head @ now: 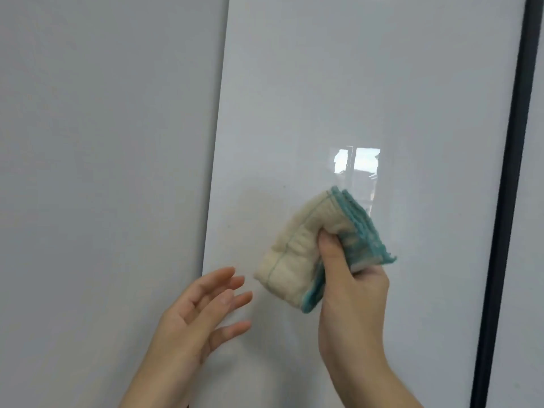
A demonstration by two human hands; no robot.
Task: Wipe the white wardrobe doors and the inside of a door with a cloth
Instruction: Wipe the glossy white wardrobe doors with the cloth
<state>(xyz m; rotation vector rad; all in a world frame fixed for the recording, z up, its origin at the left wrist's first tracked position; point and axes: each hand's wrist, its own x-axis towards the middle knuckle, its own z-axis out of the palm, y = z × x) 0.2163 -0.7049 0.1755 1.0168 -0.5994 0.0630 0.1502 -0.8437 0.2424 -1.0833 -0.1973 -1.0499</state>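
Note:
A glossy white wardrobe door (368,98) fills the middle of the head view and reflects a window. A folded cream cloth with teal edges (297,254) is held in front of the door's lower half. My right hand (353,304) grips the cloth from below, thumb on its front. My left hand (200,313) hovers to the left of the cloth, fingers spread and relaxed, holding nothing and apart from the cloth. Whether the cloth touches the door I cannot tell.
A second white door panel (103,142) stands to the left, its edge meeting the middle door. A black vertical strip (506,201) runs down the right side, with another pale panel (534,231) beyond it.

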